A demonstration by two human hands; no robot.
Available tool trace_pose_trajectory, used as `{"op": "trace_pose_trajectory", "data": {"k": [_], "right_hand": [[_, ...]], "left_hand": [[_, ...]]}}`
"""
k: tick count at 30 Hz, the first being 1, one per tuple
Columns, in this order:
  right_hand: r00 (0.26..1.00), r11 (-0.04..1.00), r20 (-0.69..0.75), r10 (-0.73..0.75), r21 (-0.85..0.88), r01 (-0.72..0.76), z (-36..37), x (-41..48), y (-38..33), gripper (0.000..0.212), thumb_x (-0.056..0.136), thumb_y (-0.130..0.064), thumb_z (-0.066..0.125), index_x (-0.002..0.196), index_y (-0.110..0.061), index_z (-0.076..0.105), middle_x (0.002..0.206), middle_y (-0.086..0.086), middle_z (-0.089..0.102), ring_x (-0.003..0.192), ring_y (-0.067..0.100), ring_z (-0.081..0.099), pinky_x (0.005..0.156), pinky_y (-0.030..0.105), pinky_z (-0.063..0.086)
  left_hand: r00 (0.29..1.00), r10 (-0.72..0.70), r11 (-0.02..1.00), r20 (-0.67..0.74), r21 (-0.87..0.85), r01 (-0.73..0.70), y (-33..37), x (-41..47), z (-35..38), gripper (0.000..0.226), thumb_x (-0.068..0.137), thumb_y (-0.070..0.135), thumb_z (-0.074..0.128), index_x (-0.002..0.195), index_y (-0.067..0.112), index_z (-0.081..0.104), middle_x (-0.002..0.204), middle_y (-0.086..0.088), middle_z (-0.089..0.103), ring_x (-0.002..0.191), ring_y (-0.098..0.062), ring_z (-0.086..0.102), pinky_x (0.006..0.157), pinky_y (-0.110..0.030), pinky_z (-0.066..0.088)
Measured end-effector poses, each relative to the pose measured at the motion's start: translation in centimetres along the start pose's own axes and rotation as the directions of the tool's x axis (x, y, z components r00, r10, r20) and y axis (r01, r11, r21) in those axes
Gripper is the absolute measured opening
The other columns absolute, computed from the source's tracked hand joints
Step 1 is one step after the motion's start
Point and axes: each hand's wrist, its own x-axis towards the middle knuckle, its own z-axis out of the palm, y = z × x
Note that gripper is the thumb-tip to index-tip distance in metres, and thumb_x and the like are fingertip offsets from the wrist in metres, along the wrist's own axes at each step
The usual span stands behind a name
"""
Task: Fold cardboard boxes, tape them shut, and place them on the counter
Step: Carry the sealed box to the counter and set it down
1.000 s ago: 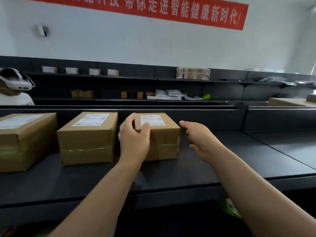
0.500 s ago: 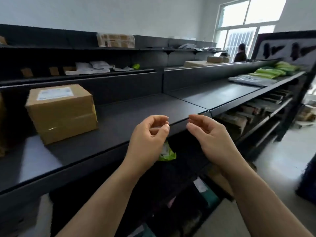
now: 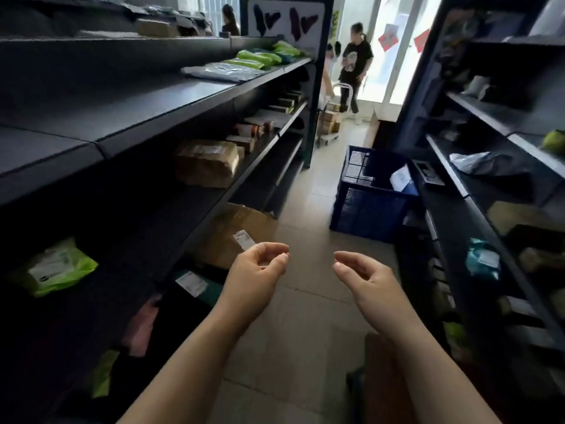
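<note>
Gaze has swung to the aisle; left hand and right hand hover loosely curled, empty.

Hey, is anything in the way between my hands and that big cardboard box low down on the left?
Nothing visible is. The left hand and right hand hang empty over the floor, with the cardboard box just beyond the left one. The blue crate sits farther along the aisle, to the right, off that line.
</note>
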Motion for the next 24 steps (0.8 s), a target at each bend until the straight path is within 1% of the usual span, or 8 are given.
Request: {"op": "trace_pose_trajectory", "data": {"k": [6, 8, 10, 12, 16, 19, 21, 24], "right_hand": [[0.957, 0.98, -0.216, 0.195, 0.013, -0.197, -8.7, -0.7, 6.9, 0.029, 0.094, -0.023, 0.06, 0.122, -0.02, 0.063, 0.108, -0.013, 0.063, 0.089, -0.013, 0.052, 0.066, 0.002, 0.042], [0.922, 0.965, -0.291, 0.256, 0.021, -0.262, -11.1, -1.3, 9.0, 0.028, 0.094, -0.027, 0.06, 0.122, -0.023, 0.063, 0.102, -0.02, 0.06, 0.089, -0.013, 0.052, 0.068, 0.005, 0.041], [0.874, 0.942, -0.356, 0.33, 0.066, -0.329, -13.0, -2.1, 10.8, 0.029, 0.094, -0.028, 0.06, 0.122, -0.024, 0.064, 0.102, -0.021, 0.06, 0.093, -0.008, 0.054, 0.077, 0.012, 0.044], [0.818, 0.916, -0.415, 0.398, 0.13, -0.38, -14.3, -2.8, 12.5, 0.029, 0.094, -0.027, 0.06, 0.123, -0.023, 0.064, 0.105, -0.017, 0.061, 0.097, -0.003, 0.056, 0.082, 0.019, 0.046], [0.684, 0.855, -0.517, 0.514, 0.241, -0.46, -15.8, -3.9, 15.3, 0.028, 0.095, -0.026, 0.059, 0.123, -0.023, 0.063, 0.112, -0.009, 0.063, 0.097, -0.001, 0.056, 0.073, 0.015, 0.042], [0.558, 0.804, -0.587, 0.587, 0.343, -0.485, -16.3, -4.3, 17.1, 0.028, 0.095, -0.025, 0.06, 0.123, -0.022, 0.063, 0.112, -0.007, 0.063, 0.097, 0.001, 0.057, 0.073, 0.016, 0.044], [0.475, 0.768, -0.61, 0.634, 0.422, -0.482, -16.4, -4.7, 18.1, 0.028, 0.096, -0.025, 0.059, 0.123, -0.021, 0.062, 0.114, -0.005, 0.063, 0.1, 0.003, 0.058, 0.078, 0.02, 0.046], [0.355, 0.719, -0.639, 0.682, 0.502, -0.48, -16.6, -5.5, 19.7, 0.029, 0.096, -0.022, 0.057, 0.124, -0.018, 0.061, 0.117, -0.003, 0.063, 0.104, 0.008, 0.058, 0.089, 0.025, 0.045]], "left_hand": [[0.966, -0.075, 0.997, 0.247, -0.007, 0.079, -1.7, 2.3, 11.6, 0.011, 0.095, 0.017, 0.059, 0.1, 0.023, 0.067, 0.099, 0.001, 0.072, 0.092, -0.015, 0.067, 0.077, -0.023, 0.052], [0.942, -0.093, 0.995, 0.323, 0.0, 0.099, -2.4, 2.8, 14.9, 0.01, 0.095, 0.017, 0.059, 0.098, 0.023, 0.067, 0.099, -0.003, 0.072, 0.092, -0.018, 0.068, 0.073, -0.021, 0.051], [0.912, -0.11, 0.994, 0.395, 0.021, 0.111, -3.1, 3.5, 17.8, 0.01, 0.095, 0.018, 0.06, 0.096, 0.024, 0.067, 0.098, -0.005, 0.073, 0.092, -0.019, 0.068, 0.074, -0.022, 0.05], [0.877, -0.132, 0.991, 0.461, 0.05, 0.123, -3.7, 4.1, 20.4, 0.011, 0.095, 0.018, 0.06, 0.094, 0.025, 0.068, 0.097, -0.005, 0.073, 0.092, -0.019, 0.068, 0.076, -0.025, 0.05], [0.798, -0.168, 0.986, 0.579, 0.118, 0.122, -4.8, 5.9, 24.8, 0.012, 0.094, 0.02, 0.06, 0.092, 0.027, 0.069, 0.095, -0.002, 0.074, 0.093, -0.02, 0.069, 0.08, -0.034, 0.054], [0.719, -0.184, 0.981, 0.67, 0.171, 0.091, -5.7, 7.4, 27.8, 0.012, 0.094, 0.021, 0.058, 0.092, 0.027, 0.069, 0.092, -0.002, 0.074, 0.083, -0.021, 0.068, 0.074, -0.036, 0.054], [0.666, -0.195, 0.977, 0.72, 0.2, 0.069, -6.3, 8.4, 29.9, 0.012, 0.093, 0.02, 0.059, 0.091, 0.025, 0.07, 0.084, 0.0, 0.073, 0.076, -0.017, 0.065, 0.074, -0.04, 0.055], [0.582, -0.229, 0.968, 0.78, 0.248, 0.048, -7.3, 9.4, 33.1, 0.012, 0.094, 0.022, 0.059, 0.093, 0.025, 0.071, 0.078, 0.001, 0.07, 0.072, -0.018, 0.064, 0.067, -0.036, 0.054]]}}
